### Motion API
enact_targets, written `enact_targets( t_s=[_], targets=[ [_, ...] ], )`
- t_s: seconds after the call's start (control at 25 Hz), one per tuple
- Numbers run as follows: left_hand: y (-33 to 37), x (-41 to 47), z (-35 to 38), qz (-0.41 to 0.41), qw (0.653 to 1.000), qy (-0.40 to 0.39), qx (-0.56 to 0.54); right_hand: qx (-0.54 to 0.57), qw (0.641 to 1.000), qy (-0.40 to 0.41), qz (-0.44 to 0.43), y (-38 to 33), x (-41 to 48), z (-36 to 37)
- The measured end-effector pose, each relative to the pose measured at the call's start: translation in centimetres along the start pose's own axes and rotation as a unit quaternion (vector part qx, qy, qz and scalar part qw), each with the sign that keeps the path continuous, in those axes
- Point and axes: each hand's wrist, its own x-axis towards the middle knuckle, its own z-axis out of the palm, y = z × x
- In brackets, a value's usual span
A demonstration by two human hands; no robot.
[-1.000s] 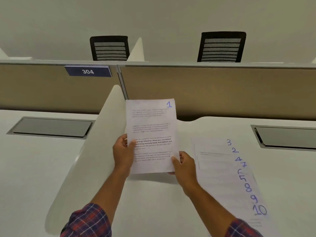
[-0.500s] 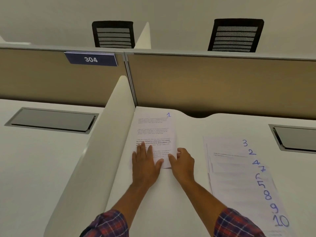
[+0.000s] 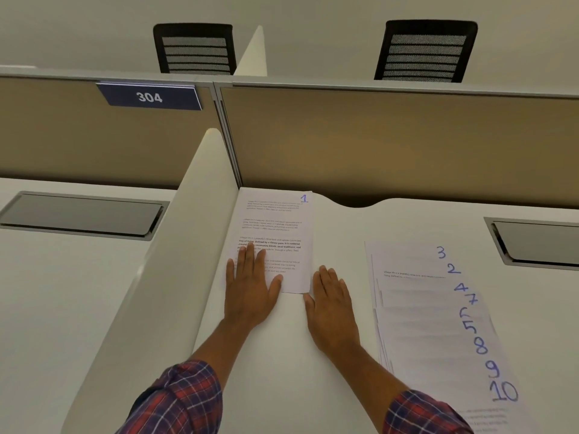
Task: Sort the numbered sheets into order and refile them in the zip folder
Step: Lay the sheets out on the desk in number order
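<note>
Sheet 1 [image 3: 275, 223], white with printed text and a blue handwritten "1" at its top right, lies flat on the white desk [image 3: 341, 236] in the far left corner, against the side divider. My left hand [image 3: 250, 286] rests flat on its lower left part, fingers straight. Just off the sheet's lower right corner my right hand [image 3: 332, 305] lies flat on the desk, fingers straight. To the right, a fanned row of numbered sheets [image 3: 438, 317] shows 3, 2, 4, 7, 6, 5, 8, 9, 10 from far to near. No zip folder is in view.
A white side divider [image 3: 163, 277] runs along the desk's left. A tan partition [image 3: 391, 145] with a "304" plate [image 3: 149, 97] closes the back. Grey cable hatches [image 3: 539, 242] are set into the desks. Two black chairs [image 3: 426, 51] stand beyond.
Sheet 1 was held upright in both hands, then laid flat in the desk corner. My right hand has let go of its lower right corner and flattened beside it.
</note>
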Motion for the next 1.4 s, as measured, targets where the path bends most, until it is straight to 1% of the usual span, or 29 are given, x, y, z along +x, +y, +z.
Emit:
enact_targets(
  t_s=[0.16,0.28,0.4,0.52,0.64,0.8,0.92,1.08,1.2,1.28,1.4],
  targets=[
    [0.1,-0.1,0.0,0.002,1.0,0.004,-0.004,-0.007,1.0,-0.015,0.002,-0.2,-0.1,-0.3],
    [-0.1,-0.1,0.1,0.001,1.0,0.004,-0.008,-0.015,0.999,-0.04,0.006,-0.4,0.1,-1.0],
    [0.4,-0.4,-0.3,-0.004,0.999,0.01,-0.038,-0.02,0.998,-0.064,-0.003,0.0,0.2,-2.2],
    [2.5,-1.6,-0.9,-0.015,0.998,0.019,-0.058,-0.019,0.997,-0.075,-0.03,0.8,-0.2,-3.0],
    [5.2,-3.0,-0.6,0.004,0.998,0.019,-0.057,-0.025,0.997,-0.06,-0.041,2.3,-1.0,-4.0],
    [9.8,-4.3,0.0,0.051,0.998,0.016,-0.046,-0.018,0.999,-0.04,-0.014,6.5,-2.5,-6.4],
    [14.4,-4.7,0.6,0.084,0.995,-0.012,-0.061,-0.004,0.999,-0.017,0.029,11.2,-3.6,-8.6],
    [19.8,-4.9,1.5,0.131,0.984,-0.089,-0.079,0.015,0.995,0.021,0.096,18.4,-3.9,-11.3],
    [22.5,-5.1,2.2,0.16,0.975,-0.147,-0.038,0.044,0.989,0.05,0.135,23.8,-3.7,-13.6],
    [23.3,-5.0,2.5,0.167,0.971,-0.174,-0.001,0.087,0.98,0.063,0.166,26.4,-3.2,-14.8],
    [24.1,-4.6,2.4,0.165,0.965,-0.202,0.033,0.146,0.964,0.038,0.22,29.7,-1.1,-15.3]
  ],
)
